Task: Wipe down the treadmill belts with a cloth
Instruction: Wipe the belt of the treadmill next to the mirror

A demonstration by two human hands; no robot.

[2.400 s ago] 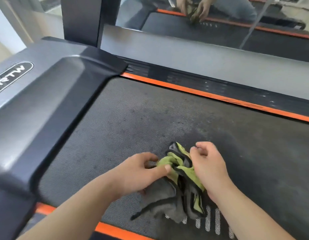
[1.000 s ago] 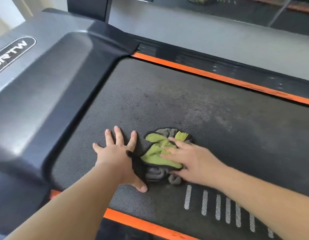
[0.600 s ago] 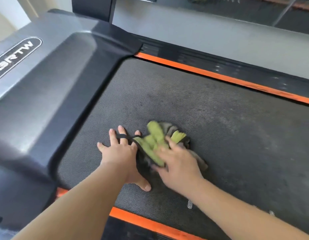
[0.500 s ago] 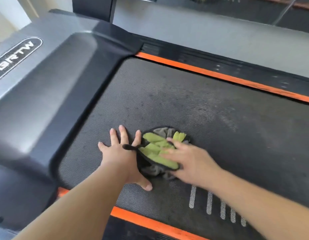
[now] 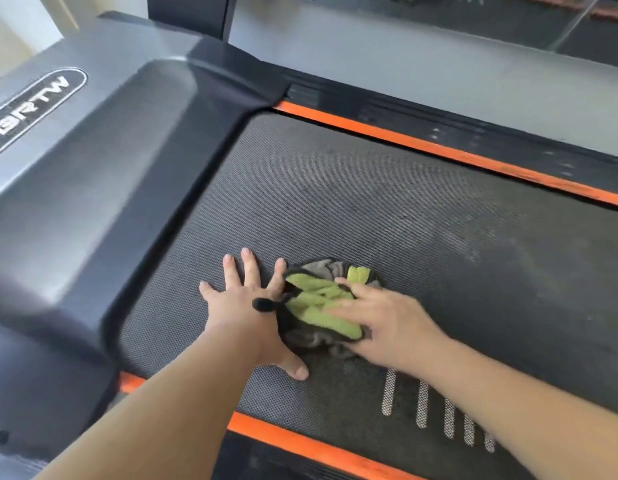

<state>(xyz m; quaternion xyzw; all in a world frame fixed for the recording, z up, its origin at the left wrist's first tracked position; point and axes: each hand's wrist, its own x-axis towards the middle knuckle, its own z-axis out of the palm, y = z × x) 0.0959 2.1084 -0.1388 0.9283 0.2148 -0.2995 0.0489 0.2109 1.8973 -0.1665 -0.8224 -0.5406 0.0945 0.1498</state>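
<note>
Treadmill belt [image 5: 370,209]: dark textured surface filling most of the view. Its long axis runs from the grey motor cover [image 5: 110,168] at the left out toward the right edge of the frame. Orange side strips border it on the far side [image 5: 439,154] and the near side [image 5: 300,441]. Pale dusty smears show on the far and right portions.

Left hand [image 5: 245,306]: flat on the belt with fingers spread, holding nothing, apparently bracing.

Right hand [image 5: 387,323]: fingers extended, pressing down on the cloth.

Green-and-grey cloth [image 5: 321,303]: bunched on the belt near its front end. It sits directly beneath the right fingers and just beside the left hand. A small black tab [image 5: 264,304] of it lies across the back of the left hand.

Judgement: wiping is in progress. The soiled area lies beyond and to the right of the cloth. The right hand, already on the cloth, is better placed to push it that way along the belt.
</note>
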